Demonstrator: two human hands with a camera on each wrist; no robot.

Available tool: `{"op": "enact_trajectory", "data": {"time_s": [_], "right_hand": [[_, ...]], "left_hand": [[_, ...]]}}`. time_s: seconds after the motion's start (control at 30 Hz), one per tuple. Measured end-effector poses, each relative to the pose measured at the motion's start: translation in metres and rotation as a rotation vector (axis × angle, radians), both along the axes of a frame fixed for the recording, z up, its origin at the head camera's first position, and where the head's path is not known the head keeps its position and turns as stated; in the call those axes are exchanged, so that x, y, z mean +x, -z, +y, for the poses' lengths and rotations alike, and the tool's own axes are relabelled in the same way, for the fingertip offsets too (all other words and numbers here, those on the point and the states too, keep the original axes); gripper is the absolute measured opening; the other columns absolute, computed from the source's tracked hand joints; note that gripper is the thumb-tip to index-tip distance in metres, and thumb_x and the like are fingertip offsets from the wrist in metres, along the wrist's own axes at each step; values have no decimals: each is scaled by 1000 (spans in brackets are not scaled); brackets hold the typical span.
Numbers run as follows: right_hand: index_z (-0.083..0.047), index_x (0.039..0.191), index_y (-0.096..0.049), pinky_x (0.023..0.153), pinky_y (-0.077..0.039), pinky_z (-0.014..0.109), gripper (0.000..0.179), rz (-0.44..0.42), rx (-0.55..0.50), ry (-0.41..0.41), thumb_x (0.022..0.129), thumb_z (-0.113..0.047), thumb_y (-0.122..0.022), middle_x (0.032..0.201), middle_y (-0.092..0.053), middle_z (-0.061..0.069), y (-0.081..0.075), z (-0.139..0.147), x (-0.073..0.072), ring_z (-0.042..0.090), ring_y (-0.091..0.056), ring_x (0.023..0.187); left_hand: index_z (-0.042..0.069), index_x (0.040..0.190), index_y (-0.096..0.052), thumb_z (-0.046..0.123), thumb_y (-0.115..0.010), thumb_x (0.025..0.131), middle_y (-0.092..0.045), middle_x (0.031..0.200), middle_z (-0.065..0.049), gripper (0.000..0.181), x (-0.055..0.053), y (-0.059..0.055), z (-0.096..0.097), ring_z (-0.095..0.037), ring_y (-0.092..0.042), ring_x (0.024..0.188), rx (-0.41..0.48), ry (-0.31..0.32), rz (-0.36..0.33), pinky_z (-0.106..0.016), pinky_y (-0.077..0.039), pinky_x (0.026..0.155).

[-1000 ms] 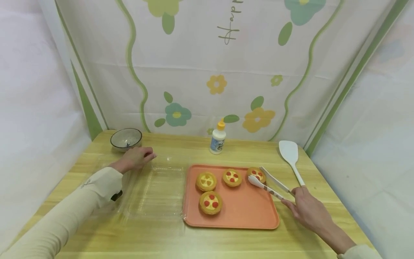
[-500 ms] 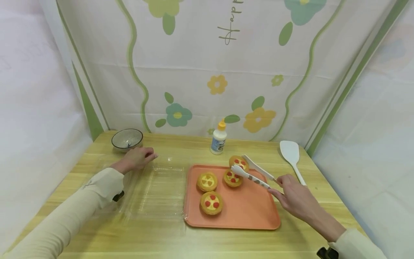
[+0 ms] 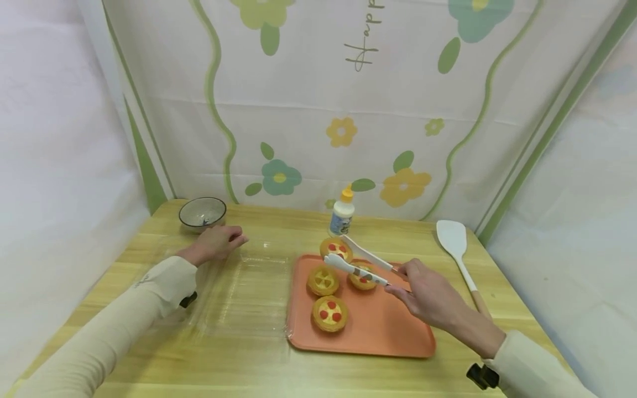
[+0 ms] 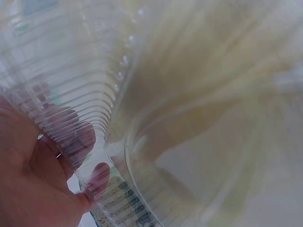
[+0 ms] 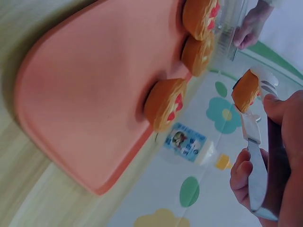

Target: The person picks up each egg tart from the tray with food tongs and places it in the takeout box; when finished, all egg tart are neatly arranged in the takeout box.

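My right hand [image 3: 428,293] holds a pair of kitchen tongs [image 3: 370,275], thumb on one arm and fingers bent round the other. Ahead and to the left of those fingers, the tips of the tongs pinch a red-topped egg tart [image 3: 328,243], lifted clear above the far rim of the orange tray [image 3: 383,320].

Three more tarts sit on the tray, all to the left of my right fingers: a second red-topped tart [image 3: 362,285] nearest, partly behind the tongs, then a yellow-topped tart [image 3: 323,281], with a third red-topped tart [image 3: 330,314] just on my side of it.

My left hand [image 3: 214,243] has its fingers bent at the edge of a clear plastic container [image 3: 244,298], which stretches rightward and toward me from them; I cannot tell whether they pinch it. A dark-rimmed bowl [image 3: 201,213] stands just beyond those knuckles.

Past my right fingers, a yellow-capped bottle [image 3: 342,218] stands upright ahead and leftward, and a white turner [image 3: 452,237] lies to their right, its wooden handle reaching back beside my wrist.
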State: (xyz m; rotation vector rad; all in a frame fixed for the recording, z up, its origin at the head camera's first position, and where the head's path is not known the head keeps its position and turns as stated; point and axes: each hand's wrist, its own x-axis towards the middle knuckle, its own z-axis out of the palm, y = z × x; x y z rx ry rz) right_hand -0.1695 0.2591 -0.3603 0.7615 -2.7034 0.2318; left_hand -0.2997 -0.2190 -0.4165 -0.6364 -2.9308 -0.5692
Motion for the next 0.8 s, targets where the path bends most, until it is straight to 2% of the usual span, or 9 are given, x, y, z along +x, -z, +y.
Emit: {"op": "enact_trajectory", "data": {"time_s": [0.23, 0.57, 0.8], "right_hand": [[-4, 98, -59, 56, -47, 26, 38, 8, 18, -90, 84, -33, -78, 85, -55, 1, 0, -21, -3, 9, -54, 64], [-8, 98, -57, 54, -40, 22, 38, -35, 13, -184, 89, -42, -70, 83, -50, -3, 2, -49, -4, 3, -42, 61], [-12, 97, -56, 50, -34, 18, 33, -70, -16, -257, 90, -41, -70, 80, -45, -7, 6, -66, -5, 1, -35, 59]], "left_hand": [[17, 71, -42, 30, -55, 101, -40, 61, 4, 34, -2, 4, -2, -13, -40, 55, -8, -6, -4, -32, -33, 56], [17, 72, -43, 29, -55, 100, -41, 61, 4, 33, 2, 4, 3, -14, -40, 55, 14, -22, -24, -32, -33, 56], [18, 70, -43, 29, -58, 99, -40, 60, 6, 35, 3, 3, 2, -12, -39, 55, 17, -12, 22, -31, -32, 55]]}}
